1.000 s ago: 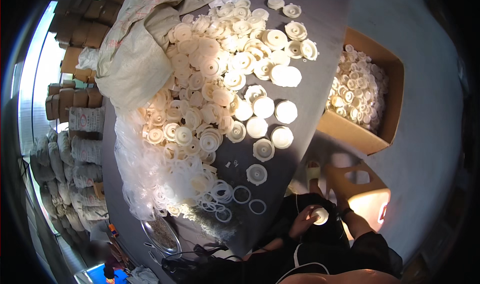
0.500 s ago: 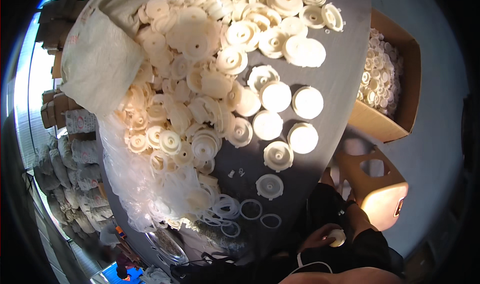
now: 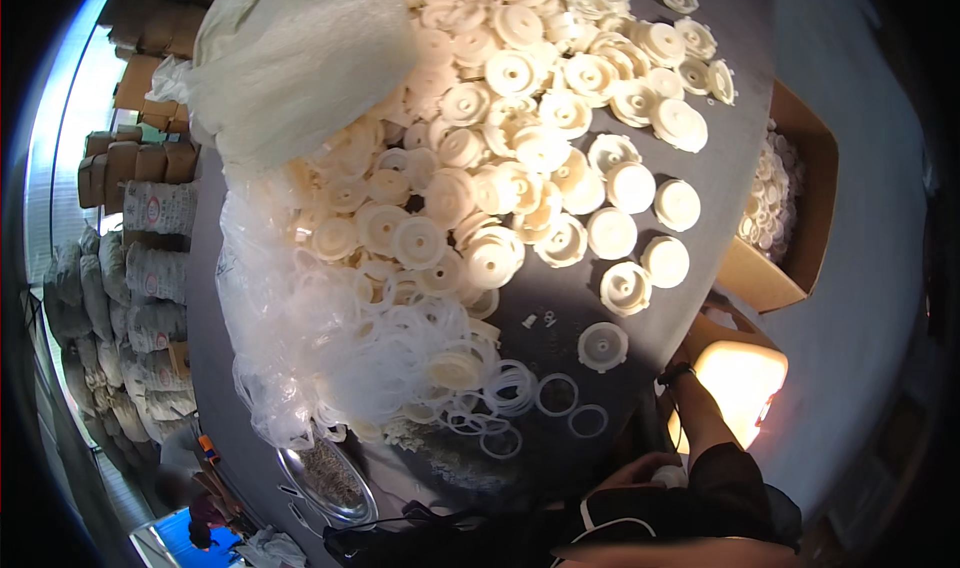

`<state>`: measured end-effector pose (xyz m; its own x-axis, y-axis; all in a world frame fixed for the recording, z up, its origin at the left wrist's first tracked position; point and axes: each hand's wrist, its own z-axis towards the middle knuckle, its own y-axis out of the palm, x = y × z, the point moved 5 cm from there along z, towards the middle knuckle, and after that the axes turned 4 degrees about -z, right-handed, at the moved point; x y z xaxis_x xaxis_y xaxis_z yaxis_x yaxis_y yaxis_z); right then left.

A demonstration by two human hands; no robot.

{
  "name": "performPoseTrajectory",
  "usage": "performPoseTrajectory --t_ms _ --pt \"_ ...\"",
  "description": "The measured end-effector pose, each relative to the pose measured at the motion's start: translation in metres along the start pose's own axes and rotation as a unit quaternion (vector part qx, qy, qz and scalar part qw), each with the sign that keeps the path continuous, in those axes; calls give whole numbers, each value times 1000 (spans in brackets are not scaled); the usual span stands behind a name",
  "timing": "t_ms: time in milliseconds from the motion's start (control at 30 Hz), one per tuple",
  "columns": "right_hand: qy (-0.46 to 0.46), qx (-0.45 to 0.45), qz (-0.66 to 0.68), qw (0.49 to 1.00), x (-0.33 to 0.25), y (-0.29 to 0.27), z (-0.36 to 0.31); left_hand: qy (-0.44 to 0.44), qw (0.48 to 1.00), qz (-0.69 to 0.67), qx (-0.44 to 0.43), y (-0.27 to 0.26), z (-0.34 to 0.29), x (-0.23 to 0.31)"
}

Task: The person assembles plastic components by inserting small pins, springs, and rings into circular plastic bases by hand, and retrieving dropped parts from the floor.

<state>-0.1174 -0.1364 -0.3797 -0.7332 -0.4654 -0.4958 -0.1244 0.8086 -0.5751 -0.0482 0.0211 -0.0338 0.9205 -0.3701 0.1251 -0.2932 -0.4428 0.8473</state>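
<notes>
Hands (image 3: 641,470): pale disc (image 3: 669,477) in left

The left hand (image 3: 638,471) is partly hidden by dark clothing (image 3: 660,513); its grip obscures part of the pale piece (image 3: 668,477), whose details are indistinct. The right hand is not distinguishable beyond the wristband (image 3: 678,371). The counter (image 3: 725,138) conceals the near side of the cardboard box (image 3: 818,193). The right forearm (image 3: 702,413) covers part of the stool (image 3: 742,373). The upper edge crops the woven sack (image 3: 300,68). Two small white parts (image 3: 529,321) are too small to identify, as are the contents of the metal tray (image 3: 368,498).
</notes>
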Motion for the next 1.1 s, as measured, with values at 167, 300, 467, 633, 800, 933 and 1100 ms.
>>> performPoseTrajectory --t_ms 167,300,467,633,800,933,1100 --pt "-3 12 36 999 -35 -43 25 72 997 -10 16 1 -23 26" --pt "-9 18 53 998 -58 -86 47 137 990 -26 24 7 -25 49" --pt "-15 9 79 997 -87 -130 87 215 974 -58 45 3 -35 67" --pt "-15 -25 126 992 -104 -149 142 277 951 -94 96 -8 -30 93" --pt "16 -74 204 976 -105 -132 173 302 929 -125 172 -7 -13 119" --pt "55 -84 269 958 -100 -129 179 305 919 -134 210 -6 -5 131" --pt "138 -22 352 925 -59 -166 133 268 934 -128 198 6 -1 145"
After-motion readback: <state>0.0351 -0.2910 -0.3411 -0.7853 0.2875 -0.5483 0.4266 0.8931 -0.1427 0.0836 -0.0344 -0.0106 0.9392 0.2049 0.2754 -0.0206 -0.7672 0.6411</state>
